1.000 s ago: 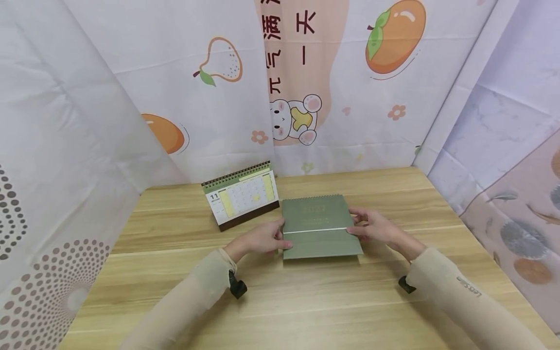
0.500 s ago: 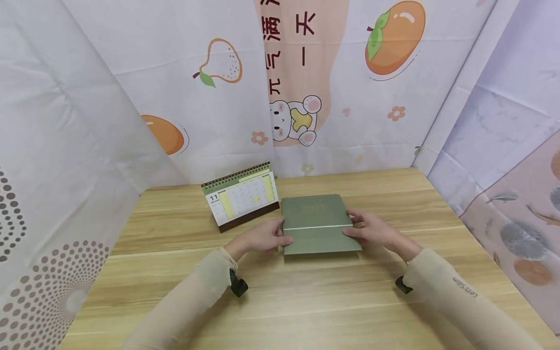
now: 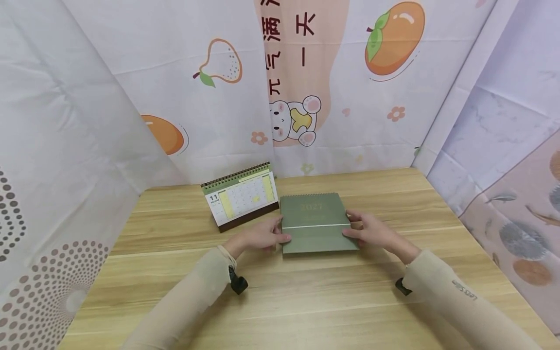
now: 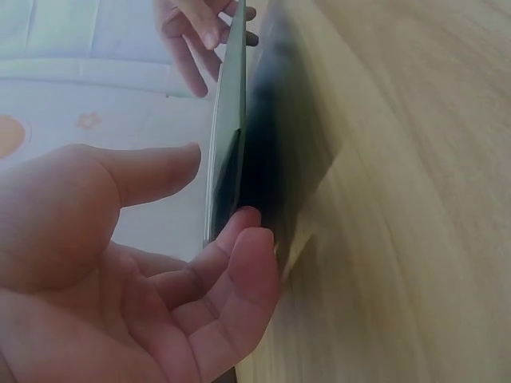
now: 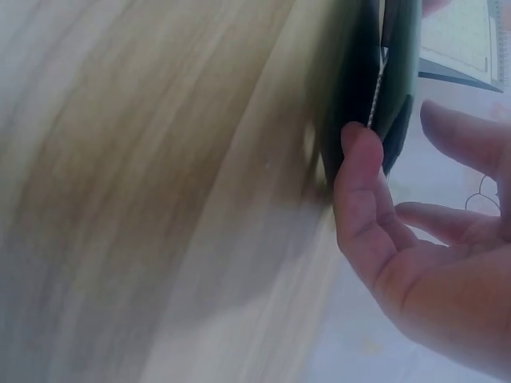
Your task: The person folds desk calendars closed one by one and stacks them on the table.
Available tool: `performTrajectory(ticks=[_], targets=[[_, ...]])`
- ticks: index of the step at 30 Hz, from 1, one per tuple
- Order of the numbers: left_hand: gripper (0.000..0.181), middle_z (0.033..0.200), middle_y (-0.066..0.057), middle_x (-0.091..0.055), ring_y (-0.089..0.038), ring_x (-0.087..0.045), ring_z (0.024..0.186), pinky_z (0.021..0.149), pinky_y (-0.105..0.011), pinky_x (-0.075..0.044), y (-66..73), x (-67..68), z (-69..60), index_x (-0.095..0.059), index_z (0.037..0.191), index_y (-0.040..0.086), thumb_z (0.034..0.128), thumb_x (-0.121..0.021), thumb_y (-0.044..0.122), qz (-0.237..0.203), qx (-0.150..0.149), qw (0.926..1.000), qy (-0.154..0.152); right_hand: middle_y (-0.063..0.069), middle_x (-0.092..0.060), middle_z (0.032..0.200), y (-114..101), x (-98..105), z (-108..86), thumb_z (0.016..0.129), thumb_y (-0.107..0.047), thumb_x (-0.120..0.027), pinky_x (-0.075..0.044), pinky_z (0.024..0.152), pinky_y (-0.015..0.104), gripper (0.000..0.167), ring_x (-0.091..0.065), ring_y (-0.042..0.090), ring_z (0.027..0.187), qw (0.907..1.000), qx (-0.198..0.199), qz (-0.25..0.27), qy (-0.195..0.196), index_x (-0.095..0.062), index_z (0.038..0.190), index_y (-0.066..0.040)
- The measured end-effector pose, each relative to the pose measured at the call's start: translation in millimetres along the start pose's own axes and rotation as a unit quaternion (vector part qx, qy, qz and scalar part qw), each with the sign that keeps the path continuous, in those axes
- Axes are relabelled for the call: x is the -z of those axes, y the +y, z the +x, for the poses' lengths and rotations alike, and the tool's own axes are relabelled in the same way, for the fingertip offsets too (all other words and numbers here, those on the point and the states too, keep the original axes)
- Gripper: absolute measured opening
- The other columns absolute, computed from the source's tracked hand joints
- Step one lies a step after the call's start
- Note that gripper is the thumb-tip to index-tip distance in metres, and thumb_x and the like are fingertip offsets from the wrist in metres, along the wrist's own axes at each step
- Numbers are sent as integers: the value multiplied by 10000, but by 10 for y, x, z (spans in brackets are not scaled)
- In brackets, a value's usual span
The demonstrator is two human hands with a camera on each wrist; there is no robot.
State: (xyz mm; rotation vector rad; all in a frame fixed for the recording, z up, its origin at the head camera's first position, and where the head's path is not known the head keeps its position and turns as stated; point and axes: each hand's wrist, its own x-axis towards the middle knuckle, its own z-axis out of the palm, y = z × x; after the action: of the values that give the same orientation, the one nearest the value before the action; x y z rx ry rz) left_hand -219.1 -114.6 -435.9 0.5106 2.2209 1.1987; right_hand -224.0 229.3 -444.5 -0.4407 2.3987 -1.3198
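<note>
A green desk calendar (image 3: 315, 214) marked 2027 lies low on the table, its wire binding at the far edge and a pale line across its cover. At its left edge my left hand (image 3: 264, 236) has the thumb above and curled fingers at the underside. My right hand (image 3: 369, 229) grips the right edge in the same way. In the left wrist view a dark gap shows beneath the calendar (image 4: 231, 120), with the fingers of the left hand (image 4: 144, 255) at its edge. The right wrist view shows fingertips of the right hand (image 5: 415, 231) against the calendar's side (image 5: 403, 88).
Just left of the green calendar, a second desk calendar (image 3: 242, 194) stands upright, open at a page marked 11. Both stand on a wood-grain table (image 3: 306, 301). Printed cloth (image 3: 350, 97) hangs behind the table and along both sides.
The green calendar has shifted slightly left and away from me, both hands staying at its edges. The standing calendar has not moved.
</note>
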Motion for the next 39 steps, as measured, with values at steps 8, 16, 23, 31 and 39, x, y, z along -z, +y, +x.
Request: performTrajectory(ticks=[8, 16, 23, 31, 39], targets=[[674, 724, -118, -583, -158, -508, 523, 488, -280, -442, -10, 23, 2, -307, 1526, -2, 996, -677, 189, -181, -37, 9998, -72, 440, -383, 1427, -48, 5, -10, 984, -108, -685, -585, 648, 377, 764, -639, 368, 1067, 10000, 28, 5, -94, -211, 1519, 165], [773, 662, -22, -528, -143, -480, 501, 478, -277, -435, 4, 20, -9, -214, 1564, -16, 986, -690, 177, -211, 59, 9997, -101, 432, -379, 1441, -43, 1, -13, 990, -113, -677, -580, 632, 382, 752, -646, 350, 1063, 9998, 54, 58, -157, -219, 1522, 157], [769, 640, -35, -516, -155, -483, 528, 493, -281, -468, -29, 36, 2, -190, 1589, 45, 1000, -669, 165, -358, 120, 9990, -223, 418, -400, 1436, -16, 23, -6, 996, -104, -666, -579, 629, 392, 722, -671, 308, 992, 9998, 102, -48, -163, -239, 1518, 155], [810, 763, -68, -620, -124, -533, 563, 512, -263, -455, 39, 6, -43, -218, 1550, -84, 947, -720, 116, 898, -294, 9953, 227, 370, -510, 1343, -40, 84, 5, 994, -108, -664, -584, 795, 413, 642, -665, 381, 1020, 9968, 522, -605, -96, -337, 1493, 130], [608, 1192, -154, -639, -244, -619, 1018, 913, -410, -519, 116, -105, -33, -509, 1406, -23, 925, -757, 254, 3054, -363, 9480, 821, 307, -618, 1241, -71, 66, 71, 953, -107, -717, -511, 941, 560, 522, -604, 477, 1132, 9766, 1274, -1733, 8, -512, 1373, 127]])
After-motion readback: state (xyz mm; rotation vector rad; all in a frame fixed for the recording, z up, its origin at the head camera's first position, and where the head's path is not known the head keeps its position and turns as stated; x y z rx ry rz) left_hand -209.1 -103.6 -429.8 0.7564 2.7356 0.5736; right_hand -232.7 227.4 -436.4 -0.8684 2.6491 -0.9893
